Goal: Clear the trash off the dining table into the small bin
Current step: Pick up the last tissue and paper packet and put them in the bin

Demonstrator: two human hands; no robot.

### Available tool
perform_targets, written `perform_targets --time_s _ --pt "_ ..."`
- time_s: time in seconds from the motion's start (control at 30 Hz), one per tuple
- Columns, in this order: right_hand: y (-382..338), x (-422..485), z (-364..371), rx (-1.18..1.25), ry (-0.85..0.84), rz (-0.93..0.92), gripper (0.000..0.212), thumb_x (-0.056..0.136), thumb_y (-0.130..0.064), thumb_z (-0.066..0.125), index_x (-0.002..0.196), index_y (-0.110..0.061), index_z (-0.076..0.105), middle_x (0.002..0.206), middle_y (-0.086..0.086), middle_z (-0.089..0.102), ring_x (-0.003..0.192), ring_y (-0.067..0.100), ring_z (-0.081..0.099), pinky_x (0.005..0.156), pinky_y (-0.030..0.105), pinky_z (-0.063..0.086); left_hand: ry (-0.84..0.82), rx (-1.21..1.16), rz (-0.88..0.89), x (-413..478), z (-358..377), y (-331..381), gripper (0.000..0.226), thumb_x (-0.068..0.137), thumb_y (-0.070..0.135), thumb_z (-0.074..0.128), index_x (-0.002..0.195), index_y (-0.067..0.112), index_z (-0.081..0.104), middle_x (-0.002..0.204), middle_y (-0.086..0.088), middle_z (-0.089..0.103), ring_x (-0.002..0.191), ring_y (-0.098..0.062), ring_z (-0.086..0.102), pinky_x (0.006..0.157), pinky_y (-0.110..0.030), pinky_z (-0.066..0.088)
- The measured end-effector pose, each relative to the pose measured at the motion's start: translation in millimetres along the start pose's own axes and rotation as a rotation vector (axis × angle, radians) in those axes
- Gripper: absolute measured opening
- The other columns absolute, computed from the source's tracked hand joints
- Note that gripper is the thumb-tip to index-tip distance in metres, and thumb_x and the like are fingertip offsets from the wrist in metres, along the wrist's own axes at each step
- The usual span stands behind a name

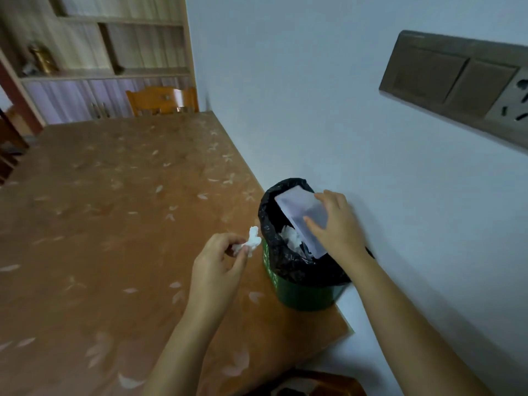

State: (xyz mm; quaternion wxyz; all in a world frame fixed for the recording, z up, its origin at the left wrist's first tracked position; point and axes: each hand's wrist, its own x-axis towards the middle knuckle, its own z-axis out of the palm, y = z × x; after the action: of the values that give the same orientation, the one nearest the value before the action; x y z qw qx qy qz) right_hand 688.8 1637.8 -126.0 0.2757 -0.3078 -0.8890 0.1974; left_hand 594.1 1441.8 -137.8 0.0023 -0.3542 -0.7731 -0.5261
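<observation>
A small green bin [303, 295] lined with a black bag [274, 252] stands on the table's right edge, against the wall. My right hand [334, 227] grips a flat pale rectangular packet [297, 212] that is tilted into the bin's mouth, over white crumpled paper [291, 238] inside. My left hand [217, 264] pinches a crumpled white tissue [251, 241] just left of the bin's rim, above the table.
The dining table [114, 224] has a brown cover with a pale leaf pattern. A wooden chair [163, 100] stands at its far end before a shelf unit [94, 47]. A switch and socket panel [457, 84] is on the wall at right. Another chair back [320, 384] shows at the bottom.
</observation>
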Motion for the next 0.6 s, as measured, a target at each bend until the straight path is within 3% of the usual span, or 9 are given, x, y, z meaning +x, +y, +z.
perform_targets --time_s 0.07,0.13,0.23,0.37,0.5,0.6 --pt "4.9 -4.9 2.4 -0.019 -0.038 0.046 0.048 0.085 -0.026 0.06 0.128 -0.015 0.043 0.14 0.007 0.036 0.125 0.022 0.037 0.095 0.029 0.035 -0.01 -0.008 -0.019 -0.8 0.4 1.0 0.022 0.081 0.008 0.064 0.081 0.029 0.059 0.079 0.009 0.059 0.08 0.006 0.051 0.064 -0.002 0.035" --pt "7.8 -13.8 0.2 -0.014 -0.029 0.05 0.046 0.085 -0.026 0.059 0.128 -0.014 0.045 0.139 0.007 0.038 0.125 0.021 0.037 0.095 0.029 0.034 -0.019 -0.009 -0.038 -0.1 3.7 1.3 0.024 0.082 0.009 0.063 0.08 0.032 0.057 0.079 0.008 0.059 0.079 0.005 0.052 0.064 -0.003 0.035" --pt "15.0 -31.9 -9.6 -0.025 -0.014 0.044 0.043 0.085 -0.025 0.059 0.126 -0.014 0.048 0.135 0.006 0.044 0.122 0.021 0.041 0.093 0.027 0.034 -0.039 0.002 -0.04 4.3 16.6 4.5 0.015 0.083 0.011 0.063 0.085 0.025 0.061 0.08 0.006 0.06 0.077 -0.001 0.054 0.063 -0.003 0.035" --pt "27.4 -58.9 -25.8 -0.072 0.05 0.034 0.038 0.083 -0.023 0.061 0.118 -0.01 0.054 0.121 0.01 0.057 0.111 0.028 0.05 0.091 0.039 0.041 -0.115 0.056 0.027 14.0 40.5 19.8 0.007 0.085 0.015 0.061 0.092 0.016 0.062 0.081 0.011 0.055 0.074 0.001 0.051 0.063 -0.001 0.035" --pt "32.4 -81.5 -36.9 -0.056 0.113 0.049 0.037 0.079 -0.028 0.054 0.11 -0.009 0.059 0.105 0.009 0.062 0.098 0.027 0.056 0.082 0.034 0.045 -0.157 0.063 0.087 26.7 63.1 31.3 0.01 0.087 0.015 0.059 0.097 0.015 0.061 0.086 0.008 0.055 0.074 0.0 0.05 0.063 -0.002 0.037" --pt "37.4 -92.5 -42.7 -0.04 0.112 0.046 0.04 0.08 -0.035 0.047 0.109 -0.011 0.059 0.102 0.007 0.062 0.096 0.025 0.057 0.081 0.032 0.046 -0.189 0.068 0.103 37.2 81.5 35.2 0.013 0.089 0.015 0.057 0.101 0.013 0.061 0.091 0.006 0.056 0.083 -0.007 0.052 0.067 -0.011 0.038"
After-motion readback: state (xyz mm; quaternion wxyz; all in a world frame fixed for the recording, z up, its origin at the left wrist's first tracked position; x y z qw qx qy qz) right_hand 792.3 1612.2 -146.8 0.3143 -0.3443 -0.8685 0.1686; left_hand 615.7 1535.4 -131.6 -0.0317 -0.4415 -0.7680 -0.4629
